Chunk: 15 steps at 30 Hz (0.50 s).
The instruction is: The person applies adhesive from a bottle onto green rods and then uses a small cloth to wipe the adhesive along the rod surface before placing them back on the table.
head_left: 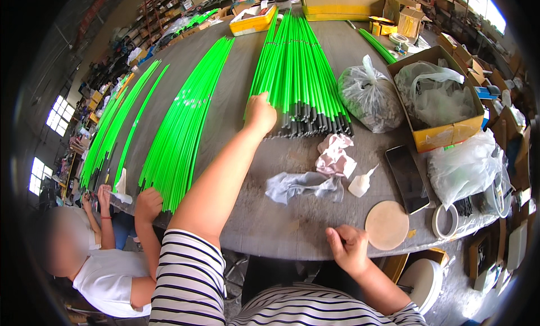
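- 12 o'clock: left hand (260, 115) curled at slim, green, black-tipped rods (298, 73); I can't tell if gripping.
- 5 o'clock: right hand (350, 248) balled.
- Hasty tug could scatter rods.

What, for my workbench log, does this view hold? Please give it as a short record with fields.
Left hand: curled at the left edge of the middle bundle of green rods; grip unclear
Right hand: curled beside a round beige disc, nothing visible in it
Rod ends: black, facing the wearer
Loose items: pinkish crumpled material, grey cloth, small white bottle, dark phone
Right side: tied plastic bag, cardboard box
Co-worker: hand at another green bundle's near end
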Tool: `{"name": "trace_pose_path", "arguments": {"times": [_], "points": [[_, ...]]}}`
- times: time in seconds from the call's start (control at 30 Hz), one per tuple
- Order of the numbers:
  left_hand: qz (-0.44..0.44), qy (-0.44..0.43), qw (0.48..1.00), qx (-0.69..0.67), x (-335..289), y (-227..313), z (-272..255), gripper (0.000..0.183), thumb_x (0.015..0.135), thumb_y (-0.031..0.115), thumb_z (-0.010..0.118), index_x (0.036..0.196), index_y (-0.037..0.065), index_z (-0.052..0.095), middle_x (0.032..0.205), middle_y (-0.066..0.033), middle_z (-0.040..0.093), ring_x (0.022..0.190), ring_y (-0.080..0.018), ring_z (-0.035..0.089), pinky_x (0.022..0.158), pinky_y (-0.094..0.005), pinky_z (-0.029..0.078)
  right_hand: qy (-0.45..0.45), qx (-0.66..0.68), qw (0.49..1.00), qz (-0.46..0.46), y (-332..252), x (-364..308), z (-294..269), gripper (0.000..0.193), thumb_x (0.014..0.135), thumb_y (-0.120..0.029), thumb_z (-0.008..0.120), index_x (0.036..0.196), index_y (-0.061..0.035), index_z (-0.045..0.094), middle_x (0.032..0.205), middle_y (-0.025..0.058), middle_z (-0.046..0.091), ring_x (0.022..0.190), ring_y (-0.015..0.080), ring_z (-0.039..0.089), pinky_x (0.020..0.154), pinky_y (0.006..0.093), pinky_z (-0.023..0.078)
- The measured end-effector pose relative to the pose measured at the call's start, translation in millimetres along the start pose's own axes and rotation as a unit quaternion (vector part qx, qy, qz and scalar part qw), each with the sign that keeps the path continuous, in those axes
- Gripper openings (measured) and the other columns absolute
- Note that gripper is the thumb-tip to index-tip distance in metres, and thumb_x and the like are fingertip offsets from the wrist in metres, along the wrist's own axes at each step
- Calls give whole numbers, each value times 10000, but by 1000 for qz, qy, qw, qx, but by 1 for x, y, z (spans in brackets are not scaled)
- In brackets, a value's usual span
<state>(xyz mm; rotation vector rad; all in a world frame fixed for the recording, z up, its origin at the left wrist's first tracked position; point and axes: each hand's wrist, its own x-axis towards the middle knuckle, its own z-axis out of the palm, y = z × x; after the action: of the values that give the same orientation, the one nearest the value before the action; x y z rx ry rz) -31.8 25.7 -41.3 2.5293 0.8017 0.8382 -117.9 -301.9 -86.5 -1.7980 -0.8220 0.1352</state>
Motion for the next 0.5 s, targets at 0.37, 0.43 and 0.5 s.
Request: {"name": "trace_pose_path", "arguments": {"times": [0.37,0.43,0.5], "points": [[94,28,994,39,4,-16,15,241,793,139,567,1003,23,591,974,-175,528,968,-326,479,876,-392,376,-9,41,999,-19,-3,1,-2,256,736,-75,641,536,-29,489,472,104,462,382,268,439,368,336,331],[121,12,993,0,-22,-13,-4,220,787,118,575,989,32,586,975,-164,520,964,-327,481,867,-392,377,-16,31,999,-19,-2,2,-4,276,743,-83,639,526,-28,478,469,111,456,385,275,437,370,341,332],[169,14,985,-28,-58,-7,-26,213,784,108,580,985,37,574,978,-155,505,959,-319,483,853,-384,383,-13,25,999,-22,1,2,-5,295,750,-92,635,516,-27,467,469,119,450,388,283,435,371,345,331]]}}
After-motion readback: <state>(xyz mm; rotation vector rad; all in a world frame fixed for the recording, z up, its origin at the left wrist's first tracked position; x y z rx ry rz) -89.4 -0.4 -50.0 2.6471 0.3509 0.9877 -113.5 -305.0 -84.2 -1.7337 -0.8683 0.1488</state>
